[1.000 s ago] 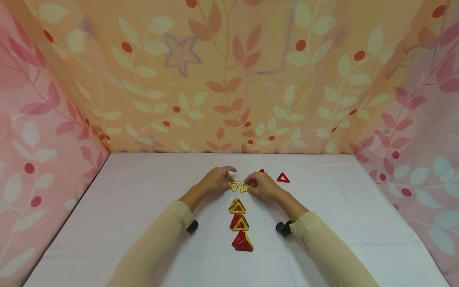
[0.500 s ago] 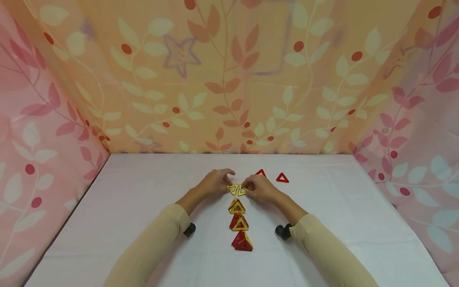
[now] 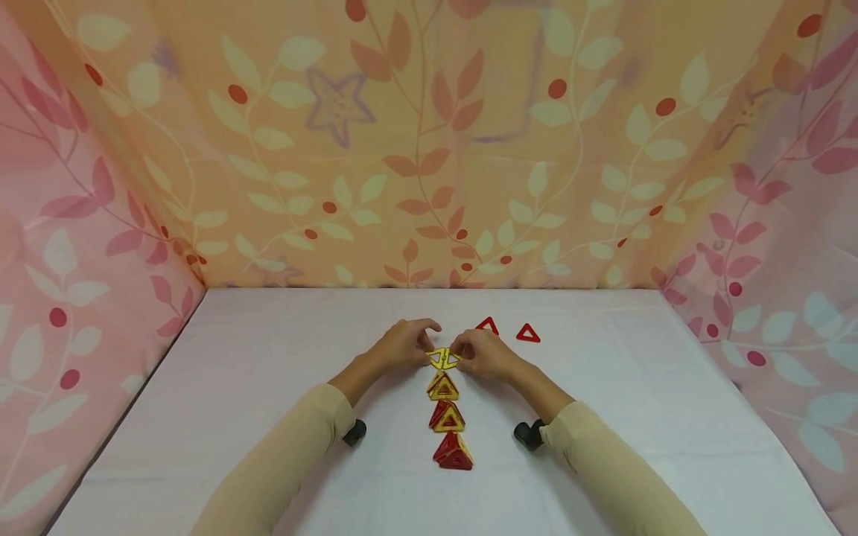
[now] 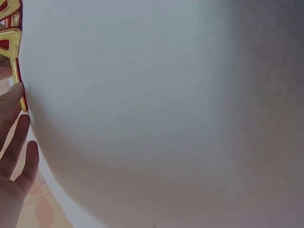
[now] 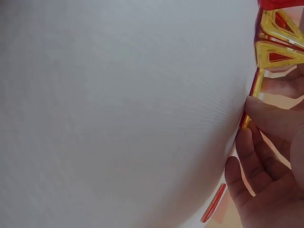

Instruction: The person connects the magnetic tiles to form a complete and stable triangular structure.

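Observation:
Two yellow triangular magnetic tiles lie side by side at the middle of the table, the left tile (image 3: pixel 435 358) and the right tile (image 3: pixel 452 360) with edges meeting. My left hand (image 3: pixel 402 345) pinches the left one at its outer side; in the left wrist view, thumb and fingers (image 4: pixel 14 156) are at its yellow-and-red edge (image 4: pixel 19 85). My right hand (image 3: pixel 489 354) pinches the right one, its thumb (image 5: pixel 270 116) on the yellow-and-red edge (image 5: pixel 256 88). Just nearer stands a yellow-and-red pyramid (image 3: pixel 443 386) of tiles.
Two more pyramids, a red-and-yellow one (image 3: pixel 447 416) and a mostly red one (image 3: pixel 453 452), continue the row toward me. Behind my right hand lie two red triangular tiles, one partly hidden (image 3: pixel 488 324) and one farther right (image 3: pixel 528 333). Patterned cloth (image 3: pixel 429 186) rises behind the white table (image 3: pixel 281 327).
Both yellow tiles have come nearer the pyramids, and the gap between them has closed. My right hand moved slightly left and toward me, uncovering more of a red tile.

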A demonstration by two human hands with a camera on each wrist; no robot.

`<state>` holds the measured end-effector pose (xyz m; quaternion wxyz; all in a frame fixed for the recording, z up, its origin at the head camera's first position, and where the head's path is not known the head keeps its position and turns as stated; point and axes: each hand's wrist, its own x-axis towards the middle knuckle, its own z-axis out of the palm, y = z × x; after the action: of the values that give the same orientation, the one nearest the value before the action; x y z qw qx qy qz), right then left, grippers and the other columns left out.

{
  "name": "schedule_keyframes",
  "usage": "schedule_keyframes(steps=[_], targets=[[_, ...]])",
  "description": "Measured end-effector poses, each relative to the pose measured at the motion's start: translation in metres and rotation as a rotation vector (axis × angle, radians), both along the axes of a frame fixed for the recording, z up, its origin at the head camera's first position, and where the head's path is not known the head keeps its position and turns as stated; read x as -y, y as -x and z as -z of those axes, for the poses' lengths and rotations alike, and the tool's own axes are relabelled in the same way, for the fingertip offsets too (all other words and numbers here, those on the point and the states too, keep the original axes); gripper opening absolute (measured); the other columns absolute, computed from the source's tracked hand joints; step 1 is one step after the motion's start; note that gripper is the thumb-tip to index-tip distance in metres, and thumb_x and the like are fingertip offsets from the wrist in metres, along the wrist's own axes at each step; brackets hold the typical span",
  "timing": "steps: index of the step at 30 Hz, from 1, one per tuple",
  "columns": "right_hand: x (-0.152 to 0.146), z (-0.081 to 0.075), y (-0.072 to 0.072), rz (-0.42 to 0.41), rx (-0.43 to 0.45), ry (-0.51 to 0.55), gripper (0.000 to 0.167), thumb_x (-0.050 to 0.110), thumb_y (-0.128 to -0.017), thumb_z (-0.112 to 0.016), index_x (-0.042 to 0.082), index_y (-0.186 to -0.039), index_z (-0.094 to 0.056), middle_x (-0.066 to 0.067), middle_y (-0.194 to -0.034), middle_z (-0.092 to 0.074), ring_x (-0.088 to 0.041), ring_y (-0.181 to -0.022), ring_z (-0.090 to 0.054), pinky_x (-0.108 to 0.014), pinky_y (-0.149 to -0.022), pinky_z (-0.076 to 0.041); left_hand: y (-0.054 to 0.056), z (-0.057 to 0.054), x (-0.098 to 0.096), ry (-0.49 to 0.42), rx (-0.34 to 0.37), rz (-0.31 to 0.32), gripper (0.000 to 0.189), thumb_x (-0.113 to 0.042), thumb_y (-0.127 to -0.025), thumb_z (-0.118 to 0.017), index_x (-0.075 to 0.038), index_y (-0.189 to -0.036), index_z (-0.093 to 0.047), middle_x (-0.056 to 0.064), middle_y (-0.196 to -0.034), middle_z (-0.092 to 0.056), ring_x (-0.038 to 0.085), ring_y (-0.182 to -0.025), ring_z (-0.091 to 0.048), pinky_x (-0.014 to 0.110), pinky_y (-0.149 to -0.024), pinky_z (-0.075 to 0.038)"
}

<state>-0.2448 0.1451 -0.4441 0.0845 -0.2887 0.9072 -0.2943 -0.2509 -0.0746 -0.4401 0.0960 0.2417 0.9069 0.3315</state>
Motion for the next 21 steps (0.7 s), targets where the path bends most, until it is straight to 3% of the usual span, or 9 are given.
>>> schedule_keyframes(steps=[11,21], targets=[[-0.0007,0.0011,-0.0012,-0.009,-0.028,0.006,0.020,0.002,-0.084,-0.077,0.005,-0.103,-0.073,-0.001,-0.094,-0.068,-0.012,-0.080,-0.056,-0.028,-0.073,-0.049,0.0005,0.0044,-0.0001,-0.046,-0.012,0.008,0.054,0.002,-0.079,-0.081,-0.004,-0.128,-0.060,0.003,-0.088,-0.071,0.013,-0.083,-0.065,0.033,-0.082,-0.055],[0.0003,-0.0007,-0.0006,0.009,0.014,0.007,0.019,0.004,-0.085,-0.076,0.006,-0.103,-0.072,0.001,-0.093,-0.067,-0.013,-0.080,-0.055,-0.029,-0.074,-0.049,-0.0011,0.0062,0.0010,-0.035,-0.052,0.042,0.051,0.002,-0.081,-0.079,-0.005,-0.128,-0.060,0.003,-0.090,-0.069,0.015,-0.084,-0.062,0.034,-0.081,-0.053]])
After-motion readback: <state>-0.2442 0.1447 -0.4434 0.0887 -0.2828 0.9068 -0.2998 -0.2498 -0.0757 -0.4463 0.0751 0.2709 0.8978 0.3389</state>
